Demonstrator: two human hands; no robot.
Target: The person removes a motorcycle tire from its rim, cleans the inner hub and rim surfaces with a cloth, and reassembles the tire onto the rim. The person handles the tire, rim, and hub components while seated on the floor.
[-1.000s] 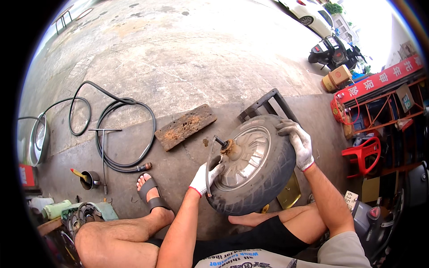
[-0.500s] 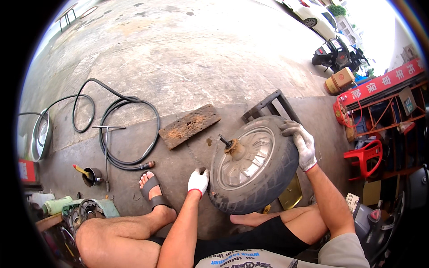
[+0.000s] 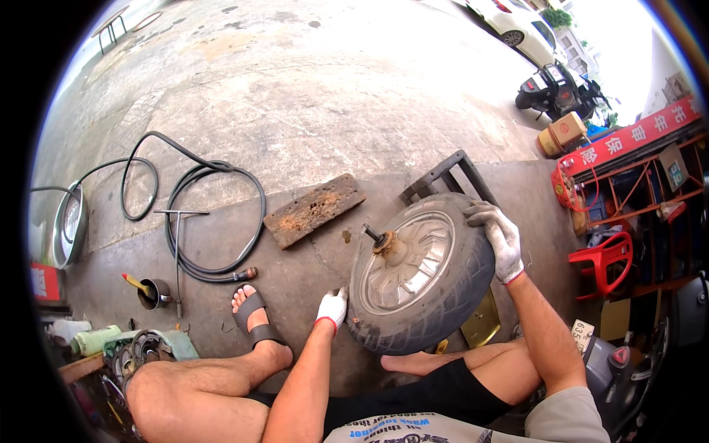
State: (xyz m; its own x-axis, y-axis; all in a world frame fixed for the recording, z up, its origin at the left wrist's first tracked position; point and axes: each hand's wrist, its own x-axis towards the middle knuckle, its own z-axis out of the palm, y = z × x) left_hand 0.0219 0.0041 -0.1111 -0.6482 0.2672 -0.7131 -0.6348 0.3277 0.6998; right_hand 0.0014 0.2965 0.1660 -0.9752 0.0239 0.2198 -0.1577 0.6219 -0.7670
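Note:
A scooter wheel (image 3: 369, 325) with a black tyre and a silver hub stands tilted between my legs. From the hub sticks a short dark axle (image 3: 380, 238) with a rusty collar round its base. My right hand (image 3: 501, 240), in a pale work glove with greyed fingers, is closed over the tyre's upper right edge. My left hand (image 3: 331, 307), gloved in white, is at the tyre's left edge with its fingers curled against the rubber; part of them is hard to make out. Behind the wheel, a dark metal frame (image 3: 436, 177) is partly hidden.
A worn wooden block (image 3: 314, 210) lies ahead of the wheel. Left of it are a coiled black hose (image 3: 262, 199), a T-handle wrench (image 3: 177, 251) and a metal cup (image 3: 153, 294) holding a brush. A red plastic stool (image 3: 605, 262) and a parked scooter (image 3: 613, 369) stand at the right.
My left hand has shifted slightly right and down, closer against the tyre's edge. The wheel and my right hand have barely moved.

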